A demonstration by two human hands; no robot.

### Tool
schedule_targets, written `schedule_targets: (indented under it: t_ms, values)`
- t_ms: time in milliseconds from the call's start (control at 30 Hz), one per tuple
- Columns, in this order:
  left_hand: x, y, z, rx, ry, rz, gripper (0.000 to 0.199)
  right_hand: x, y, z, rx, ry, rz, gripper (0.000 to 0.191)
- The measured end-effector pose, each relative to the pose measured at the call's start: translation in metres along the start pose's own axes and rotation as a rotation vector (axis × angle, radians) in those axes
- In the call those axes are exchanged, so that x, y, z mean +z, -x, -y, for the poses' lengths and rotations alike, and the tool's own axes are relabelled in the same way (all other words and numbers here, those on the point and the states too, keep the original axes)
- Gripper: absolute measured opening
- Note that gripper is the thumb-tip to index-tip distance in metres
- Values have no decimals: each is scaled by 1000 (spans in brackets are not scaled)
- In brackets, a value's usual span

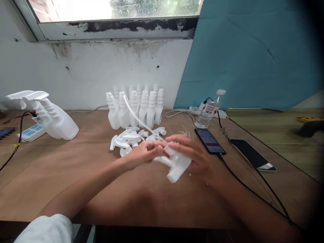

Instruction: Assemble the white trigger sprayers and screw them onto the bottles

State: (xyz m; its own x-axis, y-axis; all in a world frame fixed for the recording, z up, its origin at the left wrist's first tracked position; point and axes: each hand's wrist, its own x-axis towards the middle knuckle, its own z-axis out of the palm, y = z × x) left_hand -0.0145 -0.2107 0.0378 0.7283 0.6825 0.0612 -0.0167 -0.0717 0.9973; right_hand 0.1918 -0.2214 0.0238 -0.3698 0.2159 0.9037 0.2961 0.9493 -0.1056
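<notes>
My right hand (193,153) is closed around a white trigger spray head (179,166), tilted with its nozzle end toward me and slightly blurred. From its collar a long white dip tube (136,117) runs up and to the left, curving in front of the bottles. The fingers of my left hand (145,153) are pinched at the tube's base by the collar; a ring shows on one finger. Just beyond my hands lies a pile of loose white spray heads (129,137). Behind it, several white bottles (143,109) without tops stand upright in rows.
Left, white spray bottles with heads (59,119) stand by a power strip (32,132). To the right are a clear plastic bottle (206,113), a phone (210,141) on a cable, and a dark flat device (253,155). Thin tubes (186,130) lie near my right hand.
</notes>
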Motion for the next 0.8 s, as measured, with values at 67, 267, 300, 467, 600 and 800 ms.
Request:
schedule_targets:
  t_ms: [67,267,300,467,600,800]
  values:
    - [-22,-7,-19,98,-182,-56,60,-13,-20,-6,63,-8,-130,50]
    - [-142,-37,-34,417,-882,-1201,35,-45,-82,-23,350,-176,-608,22]
    - [-163,-41,-28,400,-902,-1314,39,-49,-90,-22,334,-178,-650,21]
    - [-223,-55,11,117,-718,-1392,65,-57,-105,-13,287,-191,-735,10]
    - [-224,-51,8,24,-768,-1315,43,-60,-99,-10,317,-227,-683,11]
    - [-178,-9,-53,202,-1186,-1157,39,-61,-100,1,344,-293,-644,14]
